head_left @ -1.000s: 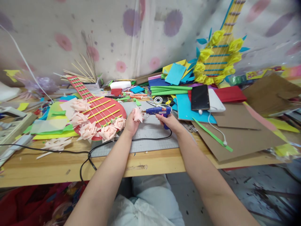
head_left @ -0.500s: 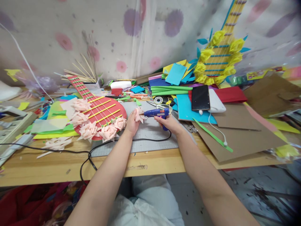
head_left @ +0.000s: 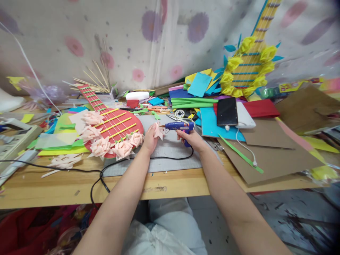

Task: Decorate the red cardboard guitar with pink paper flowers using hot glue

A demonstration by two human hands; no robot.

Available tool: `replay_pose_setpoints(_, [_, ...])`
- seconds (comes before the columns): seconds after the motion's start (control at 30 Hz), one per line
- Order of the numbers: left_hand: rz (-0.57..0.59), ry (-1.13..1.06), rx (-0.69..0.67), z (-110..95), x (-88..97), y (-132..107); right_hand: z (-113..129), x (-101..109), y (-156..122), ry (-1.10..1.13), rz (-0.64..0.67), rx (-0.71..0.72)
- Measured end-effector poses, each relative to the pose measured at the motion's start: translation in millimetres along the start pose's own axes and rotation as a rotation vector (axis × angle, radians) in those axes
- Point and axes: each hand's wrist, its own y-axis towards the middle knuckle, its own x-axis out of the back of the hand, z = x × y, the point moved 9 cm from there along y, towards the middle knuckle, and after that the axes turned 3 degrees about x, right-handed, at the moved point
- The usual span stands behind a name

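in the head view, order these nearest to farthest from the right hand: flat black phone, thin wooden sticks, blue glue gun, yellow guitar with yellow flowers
1. Blue glue gun: held in the right hand.
2. Flat black phone: to the hand's right.
3. Yellow guitar with yellow flowers: back right.
4. Thin wooden sticks: back left.

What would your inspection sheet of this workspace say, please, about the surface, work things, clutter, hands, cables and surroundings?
Surface: wooden table with a grey mat.
Work things: pink paper flower, blue glue gun, red guitar shape bearing pink flowers.
Clutter: coloured paper, black phone, brown cardboard, sticks.
Hands: left hand holds the pink paper flower; right hand grips the blue glue gun, nozzle toward the flower.
Cables: black cord crosses the mat from the gun; white cable near the phone.
Surroundings: flowered curtain behind; yellow guitar shape at back right.
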Motion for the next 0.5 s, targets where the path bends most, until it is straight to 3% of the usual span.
replay_pose_setpoints(0.17, [0.058,0.089,-0.035,3,-4.3,-3,3,6,2,0.200,-0.045,0.026])
replay_pose_setpoints(0.33, [0.025,-0.074,0.058,-5,-18.0,-13,6,29,5,0.342,-0.215,0.069])
replay_pose_setpoints(0.4, [0.034,-0.142,0.104,-19,-29.5,-16,8,35,5,0.383,-0.241,0.077])
replay_pose_setpoints(0.5, [0.086,-0.152,0.036,-64,-46.3,-16,9,39,6,0.461,-0.251,0.083])
